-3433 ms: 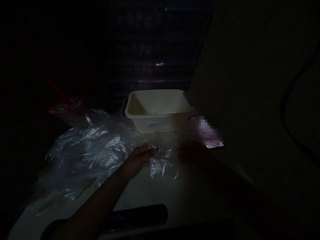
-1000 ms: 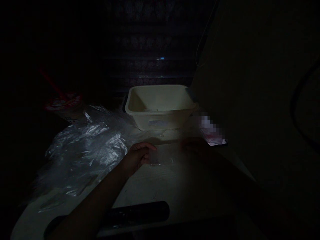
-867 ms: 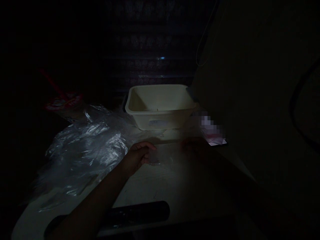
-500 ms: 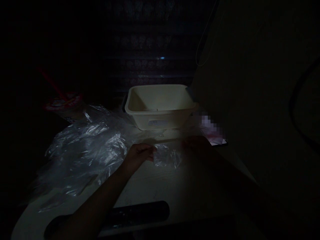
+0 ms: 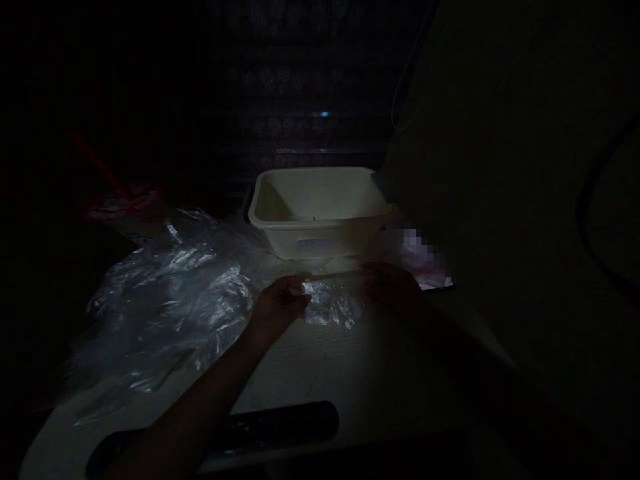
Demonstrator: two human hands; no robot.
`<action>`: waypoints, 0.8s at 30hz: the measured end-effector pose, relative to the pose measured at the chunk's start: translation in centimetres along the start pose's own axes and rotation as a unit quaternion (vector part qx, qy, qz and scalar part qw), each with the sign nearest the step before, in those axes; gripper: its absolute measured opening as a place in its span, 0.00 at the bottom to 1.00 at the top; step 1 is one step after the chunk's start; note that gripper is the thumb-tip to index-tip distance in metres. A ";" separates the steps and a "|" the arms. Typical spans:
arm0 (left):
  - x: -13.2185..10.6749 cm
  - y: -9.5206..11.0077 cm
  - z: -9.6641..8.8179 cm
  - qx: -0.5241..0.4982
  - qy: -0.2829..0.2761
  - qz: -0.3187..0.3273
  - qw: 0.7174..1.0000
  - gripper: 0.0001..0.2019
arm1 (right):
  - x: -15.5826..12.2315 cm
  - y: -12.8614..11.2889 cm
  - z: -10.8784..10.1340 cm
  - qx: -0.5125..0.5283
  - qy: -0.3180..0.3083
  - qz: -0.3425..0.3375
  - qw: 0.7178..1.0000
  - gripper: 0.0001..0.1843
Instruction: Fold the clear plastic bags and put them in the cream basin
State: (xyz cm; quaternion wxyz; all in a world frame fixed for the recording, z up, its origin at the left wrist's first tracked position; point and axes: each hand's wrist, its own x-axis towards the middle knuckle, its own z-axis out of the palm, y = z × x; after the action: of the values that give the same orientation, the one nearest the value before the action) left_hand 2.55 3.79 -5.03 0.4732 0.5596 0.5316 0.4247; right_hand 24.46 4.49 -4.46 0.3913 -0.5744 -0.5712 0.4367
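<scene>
Between my two hands a small clear plastic bag is stretched out above the pale table. My left hand pinches its left edge between thumb and fingers. At its right edge is my right hand, deep in shadow; its fingers look closed on the bag, though little of them shows. Just beyond the hands stands a cream plastic tub with a pale label on its front and a few small things, too dim to name, on its floor. A heap of shiny clear plastic bags spreads left of my left hand.
A cup with a red lid and red straw stands at the far left. A dark elongated object lies along the table's near edge, under my left forearm. Right of the tub is a lit, partly blurred screen. A cable hangs at the right.
The clear plastic bag has shifted slightly up and left, and its surface looks more crinkled. Both hands have moved a little away from me, still at the bag's edges.
</scene>
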 end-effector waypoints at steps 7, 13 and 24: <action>-0.7 0.2 -0.2 0.136 0.003 0.112 0.984 0.09 | 0.2 0.0 -0.4 -0.114 0.023 -0.026 0.993 0.24; -1.7 0.3 0.9 0.447 -0.080 0.254 0.854 0.19 | 0.1 0.4 -0.3 -0.165 0.040 -0.066 0.983 0.22; -2.4 0.4 1.9 0.628 -0.087 0.226 0.740 0.24 | -1.3 -0.7 -0.3 -0.384 0.109 -0.240 0.885 0.21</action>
State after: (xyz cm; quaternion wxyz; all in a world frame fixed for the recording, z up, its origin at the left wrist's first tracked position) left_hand 4.31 1.23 -4.99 -0.0508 0.8679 0.4927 0.0386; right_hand 24.53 3.22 -3.60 0.2927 -0.5690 -0.7684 0.0109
